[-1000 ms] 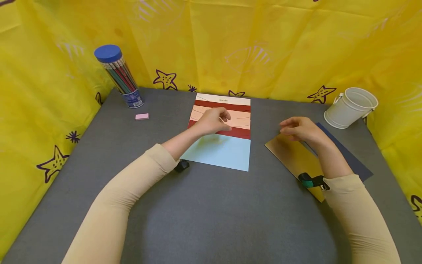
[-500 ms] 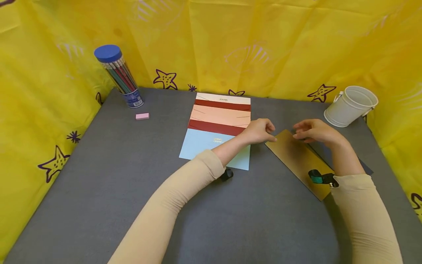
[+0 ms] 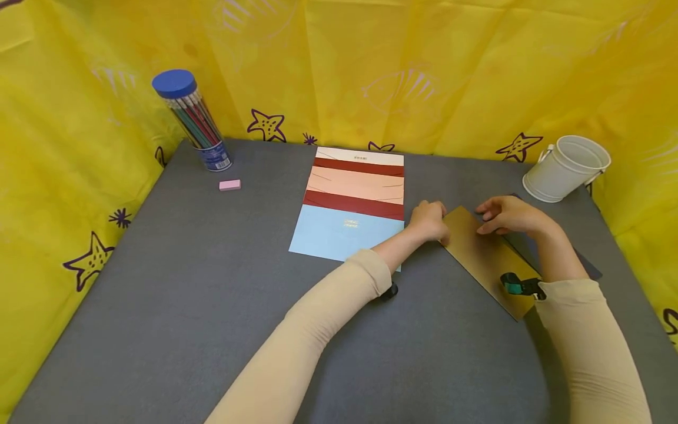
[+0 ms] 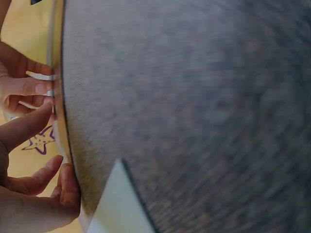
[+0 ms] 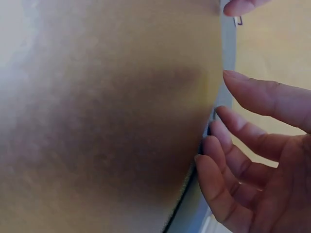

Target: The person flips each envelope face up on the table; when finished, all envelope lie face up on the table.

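Note:
My left hand (image 3: 430, 222) reaches down to the left corner of a flat gold paper rectangle (image 3: 489, 265), its fingertips right at the edge. In the left wrist view, the thumb and fingers of that hand stand apart. Over the far right edge of the gold paper hovers my right hand (image 3: 511, 215), fingers loosely bent with nothing held; its fingers (image 5: 257, 97) appear beside that edge in the right wrist view. A dark blue paper rectangle (image 3: 587, 266) lies partly hidden beneath the gold one and the right arm.
Left of the hands, overlapping envelopes form a column: light blue (image 3: 333, 232) in front, then red (image 3: 355, 203), pink (image 3: 360, 184), red and white (image 3: 336, 153). A pencil tub (image 3: 198, 121) and pink eraser (image 3: 230, 185) stand back left; a white bucket (image 3: 564, 169) is back right.
My left hand has moved right from above the envelopes to the left corner of the gold paper and come down. My right hand has shifted slightly right.

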A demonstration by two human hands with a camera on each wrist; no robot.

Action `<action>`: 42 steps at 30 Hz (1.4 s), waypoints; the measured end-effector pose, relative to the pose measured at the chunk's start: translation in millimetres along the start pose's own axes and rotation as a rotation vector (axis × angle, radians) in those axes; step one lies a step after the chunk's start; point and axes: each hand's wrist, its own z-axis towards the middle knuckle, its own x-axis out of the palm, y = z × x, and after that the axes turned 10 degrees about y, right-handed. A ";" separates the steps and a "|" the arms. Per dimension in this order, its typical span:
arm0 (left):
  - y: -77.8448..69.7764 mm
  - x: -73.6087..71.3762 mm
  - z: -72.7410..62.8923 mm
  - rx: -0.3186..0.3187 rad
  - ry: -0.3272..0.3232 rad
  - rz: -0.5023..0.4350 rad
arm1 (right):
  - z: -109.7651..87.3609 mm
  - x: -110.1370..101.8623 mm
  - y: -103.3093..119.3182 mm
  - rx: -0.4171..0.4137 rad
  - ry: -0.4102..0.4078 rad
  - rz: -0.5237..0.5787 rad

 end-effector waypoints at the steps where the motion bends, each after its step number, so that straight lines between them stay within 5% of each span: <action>1: -1.1 1.4 -0.1 -0.012 -0.004 0.022 | 0.5 0.5 0.2 0.004 -0.005 -0.006; 15: -3.8 7.4 0.0 -0.056 -0.038 0.104 | 2.6 3.9 6.7 -0.012 -0.111 -0.092; 24: 1.3 0.8 1.2 0.018 -0.074 0.112 | -1.9 3.5 8.9 -0.053 -0.121 -0.053; 35: 5.8 -22.5 -0.6 0.060 -0.180 -0.099 | -6.7 7.9 24.0 -0.139 -0.163 0.027; 42: 21.9 -46.9 -6.9 0.124 -0.140 -0.322 | -10.0 9.2 36.7 -0.132 -0.230 0.078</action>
